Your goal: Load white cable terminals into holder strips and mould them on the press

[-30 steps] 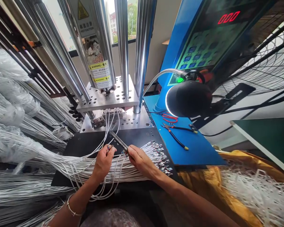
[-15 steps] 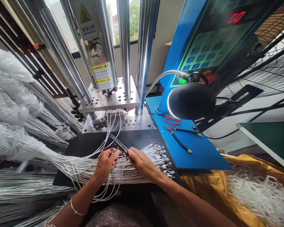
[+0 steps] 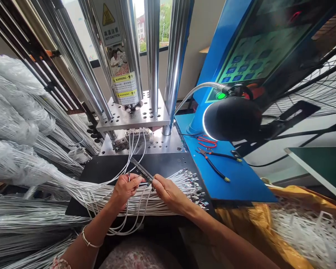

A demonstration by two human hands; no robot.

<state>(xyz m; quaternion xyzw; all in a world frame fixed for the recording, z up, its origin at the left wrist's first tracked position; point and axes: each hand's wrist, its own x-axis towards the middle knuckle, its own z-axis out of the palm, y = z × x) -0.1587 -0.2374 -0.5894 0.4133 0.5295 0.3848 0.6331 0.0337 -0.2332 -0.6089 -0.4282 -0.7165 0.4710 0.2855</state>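
My right hand point(image 3: 168, 191) is closed on the near end of a narrow dark metal bar point(image 3: 140, 169), which slants up and away to the left. Small slots or fittings show along the bar. Beside it, my left hand point(image 3: 126, 189) is closed in a pinch, thumb and forefinger at the bar's left side, with a white cable and a small connector end at the fingers. White cables point(image 3: 141, 213) loop down below both hands. Behind them lies a thick bundle of white cables point(image 3: 106, 192) with metal connectors point(image 3: 194, 186) at its right end.
A press with steel columns point(image 3: 175, 67) stands ahead; cables run into a mold block point(image 3: 137, 135) under its plate. Cutting pliers point(image 3: 215, 164) and a red-handled tool point(image 3: 207, 142) lie on the blue base point(image 3: 235, 186). A black lamp point(image 3: 232, 118) overhangs it. White plastic scraps point(image 3: 310, 231) fill a yellow bag.
The view has shifted slightly, so the scene sits a little farther right. My left hand has moved slightly left relative to the bar; the right hand keeps its hold.
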